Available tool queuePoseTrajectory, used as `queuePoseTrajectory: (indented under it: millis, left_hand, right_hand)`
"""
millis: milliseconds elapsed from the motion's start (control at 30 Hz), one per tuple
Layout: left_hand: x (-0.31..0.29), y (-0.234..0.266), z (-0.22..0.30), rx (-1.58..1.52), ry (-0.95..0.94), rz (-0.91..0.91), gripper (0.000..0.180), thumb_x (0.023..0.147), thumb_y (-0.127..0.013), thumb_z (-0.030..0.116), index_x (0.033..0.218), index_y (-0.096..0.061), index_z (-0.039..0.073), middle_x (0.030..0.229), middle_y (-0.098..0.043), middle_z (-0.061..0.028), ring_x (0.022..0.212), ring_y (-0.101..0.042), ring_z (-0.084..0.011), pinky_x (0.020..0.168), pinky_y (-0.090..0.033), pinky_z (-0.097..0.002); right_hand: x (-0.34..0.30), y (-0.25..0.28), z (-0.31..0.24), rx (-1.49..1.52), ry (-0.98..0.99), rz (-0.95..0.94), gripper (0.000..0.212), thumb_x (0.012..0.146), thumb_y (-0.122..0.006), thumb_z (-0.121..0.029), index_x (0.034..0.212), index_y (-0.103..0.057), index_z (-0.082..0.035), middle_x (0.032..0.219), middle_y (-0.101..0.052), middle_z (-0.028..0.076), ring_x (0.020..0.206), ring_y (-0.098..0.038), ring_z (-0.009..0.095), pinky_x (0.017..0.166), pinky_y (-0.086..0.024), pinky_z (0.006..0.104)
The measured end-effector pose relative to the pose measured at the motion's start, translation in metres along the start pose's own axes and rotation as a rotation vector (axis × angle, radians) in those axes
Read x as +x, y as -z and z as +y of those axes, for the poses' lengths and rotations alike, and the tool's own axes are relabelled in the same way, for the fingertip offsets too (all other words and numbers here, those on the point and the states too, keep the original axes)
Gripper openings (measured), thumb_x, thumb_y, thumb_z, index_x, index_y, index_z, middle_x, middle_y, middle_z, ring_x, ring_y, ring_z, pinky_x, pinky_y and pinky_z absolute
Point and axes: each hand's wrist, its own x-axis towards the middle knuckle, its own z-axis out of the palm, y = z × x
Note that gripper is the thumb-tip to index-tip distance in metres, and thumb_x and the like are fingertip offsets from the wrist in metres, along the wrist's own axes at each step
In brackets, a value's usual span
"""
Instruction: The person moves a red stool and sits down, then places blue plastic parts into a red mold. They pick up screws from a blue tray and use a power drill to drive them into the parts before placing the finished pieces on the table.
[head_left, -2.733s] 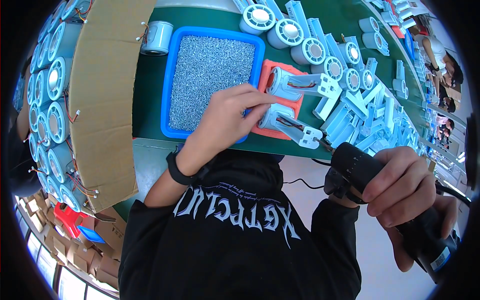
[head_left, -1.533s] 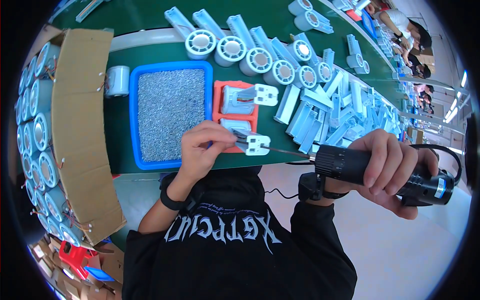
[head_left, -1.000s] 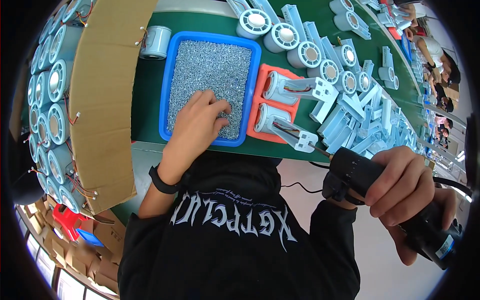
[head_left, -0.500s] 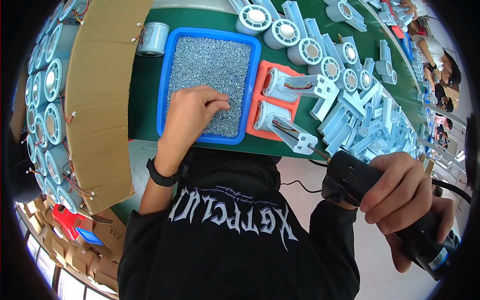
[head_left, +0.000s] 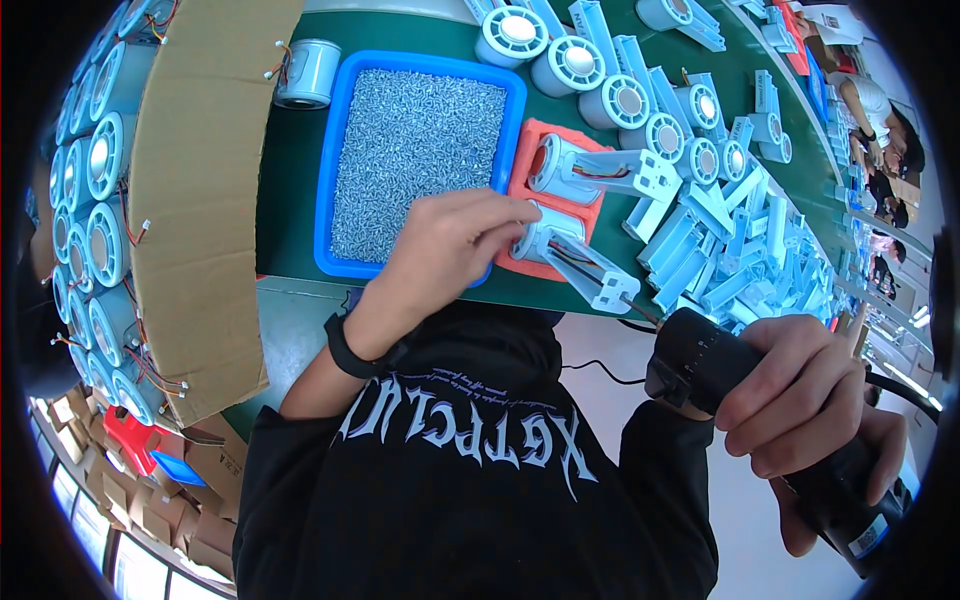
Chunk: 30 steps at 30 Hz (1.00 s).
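In my right hand (head_left: pixel 800 400) is a black electric screwdriver (head_left: pixel 705 350), its thin bit reaching the near end of a pale blue bracket (head_left: pixel 600 285). That bracket is joined to a pale blue cylindrical motor housing (head_left: pixel 545 228), seated in a red-orange foam holder (head_left: pixel 530 265). Thumb and fingertips pinched together, my left hand (head_left: pixel 455 245) is beside this housing; whatever the pinch holds is too small to make out. A second housing with bracket (head_left: pixel 560 165) rests in the same holder, farther away. To the left stands a blue tray (head_left: pixel 325 200) full of small silvery screws (head_left: pixel 420 140).
A cardboard sheet (head_left: pixel 205 200) at left borders stacked housings with wires (head_left: pixel 105 155). One housing (head_left: pixel 310 75) stands beside the tray. Several housings with brackets (head_left: pixel 580 65) line the far right, with a heap of loose brackets (head_left: pixel 740 245) nearer. Other people (head_left: pixel 880 120) sit along the bench.
My left hand has moved right, from over the screws in the tray to the near housing, still pinched. The screwdriver stays at the bracket's end, almost unmoved.
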Motion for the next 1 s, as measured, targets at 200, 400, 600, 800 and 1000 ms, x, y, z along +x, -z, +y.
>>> queuePoseTrajectory:
  millis: [200,400,600,800,1000]
  left_hand:
    - [-0.002,-0.016,-0.001,-0.044,-0.105,0.025,0.019,0.066,-0.070,-0.002,0.084,-0.064,0.003,0.080,-0.065,-0.0102,0.074,-0.064,-0.0238,0.063,-0.051,-0.0293]
    - [-0.002,-0.017,-0.003,-0.216,0.075,-0.061,0.021,0.065,-0.071,-0.003,0.084,-0.064,0.002,0.085,-0.066,-0.0111,0.077,-0.065,-0.0241,0.065,-0.051,-0.0284]
    - [0.001,-0.013,-0.003,-0.164,0.037,-0.157,0.020,0.066,-0.070,-0.004,0.084,-0.064,0.002,0.085,-0.066,-0.0110,0.077,-0.065,-0.0240,0.065,-0.051,-0.0283]
    - [0.008,-0.010,0.001,-0.072,-0.099,-0.070,0.019,0.069,-0.069,0.002,0.086,-0.062,0.007,0.076,-0.063,-0.0079,0.068,-0.063,-0.0228,0.058,-0.050,-0.0302]
    - [0.037,-0.007,0.011,-0.001,-0.079,0.002,0.017,0.069,-0.068,0.002,0.085,-0.063,0.005,0.078,-0.064,-0.0091,0.066,-0.062,-0.0236,0.058,-0.049,-0.0299]
  right_hand:
    - [0.001,-0.002,0.008,0.030,0.016,-0.055,0.060,0.073,-0.072,-0.041,0.115,-0.043,-0.010,0.068,-0.060,0.010,0.050,-0.062,0.017,0.046,-0.055,0.0277]
    - [-0.001,0.000,0.009,0.046,0.013,-0.010,0.058,0.074,-0.071,-0.040,0.115,-0.044,-0.009,0.066,-0.060,0.010,0.050,-0.062,0.017,0.046,-0.055,0.0283]
    - [-0.002,0.005,-0.003,0.154,0.102,0.021,0.049,0.074,-0.071,-0.041,0.104,-0.051,-0.009,0.063,-0.061,0.007,0.047,-0.061,0.016,0.045,-0.055,0.0261]
    - [0.009,0.045,-0.088,0.207,0.413,0.148,0.036,0.069,-0.073,-0.042,0.074,-0.058,-0.009,0.058,-0.060,0.003,0.045,-0.059,0.013,0.047,-0.053,0.0235]
    - [0.014,0.061,-0.085,-0.035,0.352,0.260,0.046,0.062,-0.073,-0.055,0.069,-0.059,-0.012,0.057,-0.059,-0.002,0.046,-0.058,0.009,0.048,-0.052,0.0198]
